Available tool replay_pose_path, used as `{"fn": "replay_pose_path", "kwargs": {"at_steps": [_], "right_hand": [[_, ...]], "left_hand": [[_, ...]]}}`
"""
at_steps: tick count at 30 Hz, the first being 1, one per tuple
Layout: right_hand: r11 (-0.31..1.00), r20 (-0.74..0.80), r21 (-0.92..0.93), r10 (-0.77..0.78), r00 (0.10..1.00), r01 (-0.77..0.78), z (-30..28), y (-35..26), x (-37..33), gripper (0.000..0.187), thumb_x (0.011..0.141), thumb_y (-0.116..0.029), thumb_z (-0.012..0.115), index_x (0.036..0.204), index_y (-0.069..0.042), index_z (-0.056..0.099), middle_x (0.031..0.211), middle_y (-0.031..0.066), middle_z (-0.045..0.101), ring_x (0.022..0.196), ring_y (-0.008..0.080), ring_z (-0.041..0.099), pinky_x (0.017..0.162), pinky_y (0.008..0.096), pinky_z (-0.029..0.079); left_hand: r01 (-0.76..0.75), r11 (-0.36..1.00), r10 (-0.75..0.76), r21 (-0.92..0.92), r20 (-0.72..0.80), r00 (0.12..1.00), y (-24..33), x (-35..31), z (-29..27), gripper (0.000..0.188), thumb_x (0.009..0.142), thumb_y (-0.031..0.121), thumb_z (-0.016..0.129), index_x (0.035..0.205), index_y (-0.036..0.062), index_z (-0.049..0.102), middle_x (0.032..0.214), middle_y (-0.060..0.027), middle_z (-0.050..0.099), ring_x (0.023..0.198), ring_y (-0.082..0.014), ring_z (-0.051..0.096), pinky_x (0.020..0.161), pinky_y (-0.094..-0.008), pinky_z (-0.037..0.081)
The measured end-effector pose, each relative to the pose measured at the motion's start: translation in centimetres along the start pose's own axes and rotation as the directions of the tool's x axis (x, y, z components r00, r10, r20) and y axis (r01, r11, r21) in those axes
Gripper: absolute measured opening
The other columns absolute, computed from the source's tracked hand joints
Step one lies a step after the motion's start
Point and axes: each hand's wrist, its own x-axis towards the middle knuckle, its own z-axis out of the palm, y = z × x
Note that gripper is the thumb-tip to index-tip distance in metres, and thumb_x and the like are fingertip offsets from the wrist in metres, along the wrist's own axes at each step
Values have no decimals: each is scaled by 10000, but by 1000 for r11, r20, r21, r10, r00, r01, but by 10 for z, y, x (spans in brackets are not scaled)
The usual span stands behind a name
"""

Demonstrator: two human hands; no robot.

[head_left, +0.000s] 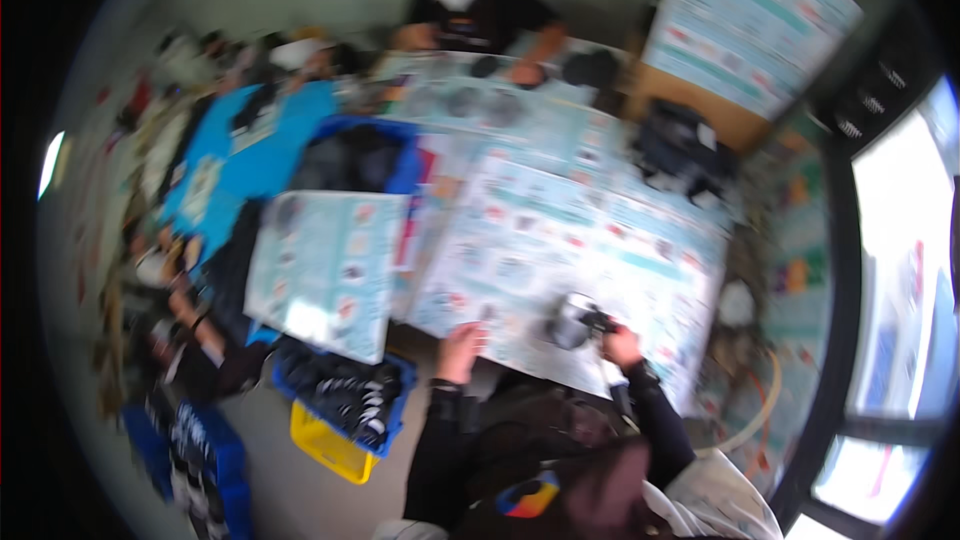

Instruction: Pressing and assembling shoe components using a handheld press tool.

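My right hand (622, 346) is closed around the black part of a handheld tool with a shiny grey, rounded head (572, 321). Blur hides the tool's exact kind. It is over the right part of the table's printed white and teal covering (530, 250), and a pale cord or strip hangs below the hand. At the table's near edge, to the left, my left hand (461, 352) is raised with its fingers curled together. Whether anything small is between those fingers I cannot make out.
Across the table a masked person (480, 10) handles dark round pieces. Left stand a printed board (325, 270), a blue crate of dark items (355, 155), and blue (400, 390) and yellow (325, 450) crates. More people work at the blue table (250, 150). A black bag (685, 150) lies right.
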Motion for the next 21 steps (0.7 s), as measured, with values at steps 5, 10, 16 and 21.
{"fn": "replay_pose_path", "kwargs": {"at_steps": [5, 10, 16, 21], "right_hand": [[994, -15, 51, 93, 996, -92, -19, -57, -34, 243, 817, -203, 617, 667, -15, 647, 573, 87, 626, 532, 208, 627, 545, 356, 479], [986, 53, 138, 85, 995, -92, -25, -38, -33, 202, 786, -147, 627, 623, -29, 615, 546, 65, 596, 495, 181, 584, 500, 340, 440], [997, 55, -38, -61, 997, 63, -20, -35, -34, 198, 789, -155, 639, 651, -14, 627, 541, 73, 600, 486, 195, 594, 509, 346, 455], [998, 127, -51, -25, 992, 31, -24, -33, -31, 199, 802, -173, 643, 676, -19, 645, 544, 77, 605, 495, 200, 606, 519, 348, 467]], "left_hand": [[92, 995, -93, 31, 14, 996, -2, 0, 7, 247, 1013, 213, 640, 1185, 38, 670, 1008, -80, 738, 838, -139, 690, 725, -252, 537], [82, 995, -83, 66, 18, 996, -6, -3, 21, 249, 1022, 220, 633, 1194, 43, 665, 1024, -86, 736, 832, -145, 688, 729, -258, 533], [79, 994, -79, 71, 10, 997, -3, -6, 22, 250, 1021, 207, 634, 1203, 37, 659, 1028, -92, 735, 838, -142, 682, 732, -254, 540], [91, 992, -94, 90, 21, 995, 0, -2, 25, 248, 1022, 207, 634, 1201, 37, 658, 1029, -88, 734, 839, -137, 681, 733, -254, 541]]}}
